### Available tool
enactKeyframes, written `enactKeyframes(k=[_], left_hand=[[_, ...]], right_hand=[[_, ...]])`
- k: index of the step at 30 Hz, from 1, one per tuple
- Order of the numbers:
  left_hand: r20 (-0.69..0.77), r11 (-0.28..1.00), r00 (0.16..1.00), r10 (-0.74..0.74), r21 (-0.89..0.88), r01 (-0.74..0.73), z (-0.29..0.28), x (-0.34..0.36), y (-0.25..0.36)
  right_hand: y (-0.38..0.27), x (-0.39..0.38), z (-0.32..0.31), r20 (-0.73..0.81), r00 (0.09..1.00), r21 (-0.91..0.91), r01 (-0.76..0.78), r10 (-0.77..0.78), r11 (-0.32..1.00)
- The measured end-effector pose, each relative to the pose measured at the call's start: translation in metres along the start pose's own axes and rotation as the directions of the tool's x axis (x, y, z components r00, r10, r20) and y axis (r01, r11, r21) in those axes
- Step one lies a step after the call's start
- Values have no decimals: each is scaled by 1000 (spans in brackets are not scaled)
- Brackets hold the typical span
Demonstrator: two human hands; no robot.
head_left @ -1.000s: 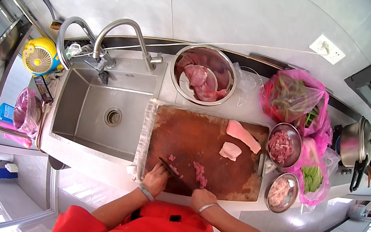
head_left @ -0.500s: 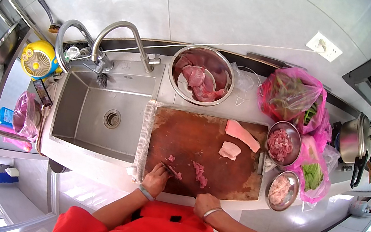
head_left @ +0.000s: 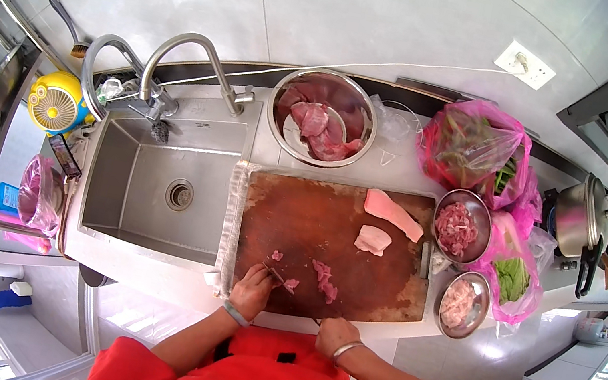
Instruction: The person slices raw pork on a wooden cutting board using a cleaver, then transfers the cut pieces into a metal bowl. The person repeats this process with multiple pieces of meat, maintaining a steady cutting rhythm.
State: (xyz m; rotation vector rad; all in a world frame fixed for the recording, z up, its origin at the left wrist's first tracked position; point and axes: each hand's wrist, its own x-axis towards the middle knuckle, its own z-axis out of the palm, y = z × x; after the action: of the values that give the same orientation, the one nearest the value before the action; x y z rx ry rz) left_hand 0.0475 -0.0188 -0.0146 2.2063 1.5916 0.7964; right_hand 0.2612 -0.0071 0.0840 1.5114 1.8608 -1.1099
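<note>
Our left hand point(head_left: 252, 288) rests on the brown cutting board point(head_left: 305, 227), fingers beside the blade of a knife point(head_left: 274, 274), while our right hand point(head_left: 337, 335) is closed round its handle at the near edge. We see red meat shreds point(head_left: 324, 281) beyond the hands, two pale pieces point(head_left: 393, 214) farther right, and a steel sink point(head_left: 152, 222) to the left.
</note>
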Motion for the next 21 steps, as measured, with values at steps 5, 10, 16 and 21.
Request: enactKeyframes(k=[5, 10, 16, 21], left_hand=[[-27, 1000, 1000, 11, -21, -11, -6, 3, 4], [21, 999, 1000, 22, 47, -23, 13, -26, -15], [-41, 1000, 999, 0, 14, 1, -2, -10, -7], [78, 994, 997, -15, -107, 23, -4, -11, -11]], right_hand=[[-15, 17, 2, -9, 1000, 27, 23, -22, 999], [-31, 45, 9, -55, 998, 64, -2, 6, 998], [10, 33, 29, -63, 998, 23, -9, 11, 1000], [24, 21, 20, -123, 990, -108, 59, -72, 992]])
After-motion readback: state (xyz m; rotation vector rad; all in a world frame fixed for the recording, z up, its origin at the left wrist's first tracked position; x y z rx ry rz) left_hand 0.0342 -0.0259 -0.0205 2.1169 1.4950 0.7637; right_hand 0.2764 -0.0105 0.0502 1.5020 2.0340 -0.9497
